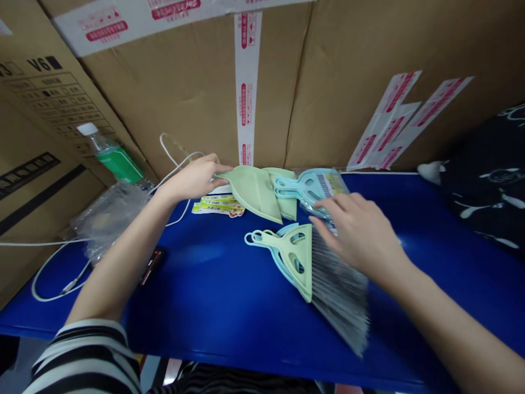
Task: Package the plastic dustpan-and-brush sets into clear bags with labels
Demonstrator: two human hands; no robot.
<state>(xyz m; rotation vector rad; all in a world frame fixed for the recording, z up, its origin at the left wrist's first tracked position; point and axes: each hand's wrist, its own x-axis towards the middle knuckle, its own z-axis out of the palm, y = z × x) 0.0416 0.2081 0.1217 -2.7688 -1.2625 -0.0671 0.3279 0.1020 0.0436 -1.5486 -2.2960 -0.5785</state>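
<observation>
My left hand is closed on the handle of a pale green dustpan, its pan tilted over a second green dustpan. Beside these lies a light blue set in clear plastic packaging with a printed label. My right hand is at the package's near edge, thumb and fingers apart; whether they touch the plastic I cannot tell. Below it, a green hand brush lies on top of a blue hand brush, their grey bristles pointing right, partly under my right hand.
Yellow printed packets lie behind the blue tabletop's middle. On the left are a green-labelled bottle, crumpled clear plastic, a white cable and a small black item. Cardboard boxes stand behind; dark patterned fabric is right.
</observation>
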